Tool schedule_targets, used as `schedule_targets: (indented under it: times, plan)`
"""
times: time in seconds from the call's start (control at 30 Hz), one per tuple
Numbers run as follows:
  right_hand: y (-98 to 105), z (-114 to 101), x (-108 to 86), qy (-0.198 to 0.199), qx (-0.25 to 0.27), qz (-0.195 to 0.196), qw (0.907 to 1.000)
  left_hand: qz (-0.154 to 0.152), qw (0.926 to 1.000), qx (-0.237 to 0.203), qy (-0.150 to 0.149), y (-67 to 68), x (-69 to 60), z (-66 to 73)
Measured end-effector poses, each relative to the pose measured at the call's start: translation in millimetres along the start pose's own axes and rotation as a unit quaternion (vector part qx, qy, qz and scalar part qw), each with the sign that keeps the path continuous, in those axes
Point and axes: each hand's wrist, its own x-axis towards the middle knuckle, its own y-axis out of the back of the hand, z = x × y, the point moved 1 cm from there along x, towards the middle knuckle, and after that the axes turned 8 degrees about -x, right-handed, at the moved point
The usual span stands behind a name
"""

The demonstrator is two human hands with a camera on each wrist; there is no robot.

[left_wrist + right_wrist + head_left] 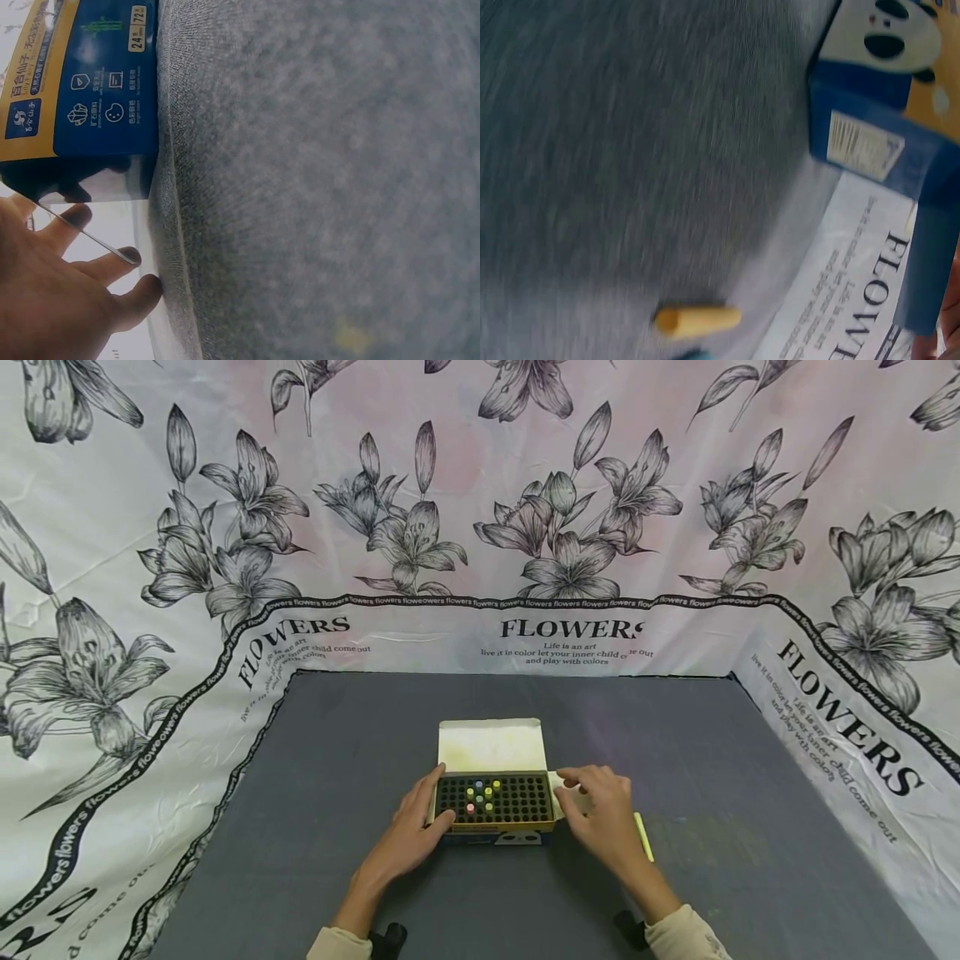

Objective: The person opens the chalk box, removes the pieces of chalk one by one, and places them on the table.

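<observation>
Box of coloured sticks (495, 828) is sitting on the grey tabletop (337, 735), lid (491, 746) folded back, a few sticks (470, 808) poking up from the holed insert (525, 797); looks like thin printed card, so probably light, kinda smooth, and easy to dent if squeezed hard; best bet is holding low on both short ends, where the insert should stiffen the walls; the flaps would likely just bend; sticks look like chalk, so probably dry and snappy, better held gently mid-length; left hand (408, 827) has its fingers spread around the box's left end, thumb at the front corner; right hand (603, 814) curves over the right end flap (922, 277), can't tell if it's actually pinching it; one yellow stick (643, 837) lies loose just beside that hand.
</observation>
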Motion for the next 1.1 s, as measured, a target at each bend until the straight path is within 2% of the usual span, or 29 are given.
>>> schedule_targets:
  times: [0.13, 0.3, 0.47, 0.73, 0.87, 1.1]
  plan:
    - [-9.9, -9.8, 0.6, 0.014, 0.015, -0.011, 0.9997, -0.001, 1.0000, -0.003, 0.000, -0.6, 0.3, 0.5]
    - [-21.1, -23.0, 3.7, 0.037, 0.003, -0.038, 0.9986, 0.001, 1.0000, -0.003, 0.000, 0.0, 0.4, 2.3]
    - [-31.0, -37.4, 5.1, 0.044, -0.006, -0.096, 0.9943, 0.002, 1.0000, -0.004, 0.002, 0.6, 0.4, 2.6]
    - [-38.5, -52.4, 10.6, 0.015, -0.011, -0.187, 0.9821, 0.003, 1.0000, 0.000, -0.001, -0.6, -1.3, 2.5]
    - [-40.4, -53.8, 14.4, 0.016, -0.023, -0.203, 0.9788, 0.002, 1.0000, 0.002, -0.003, -0.6, -1.0, 3.5]
    - [-44.7, -55.5, 19.0, 0.032, -0.019, -0.208, 0.9775, 0.004, 1.0000, 0.000, -0.001, 0.3, -1.8, 3.5]
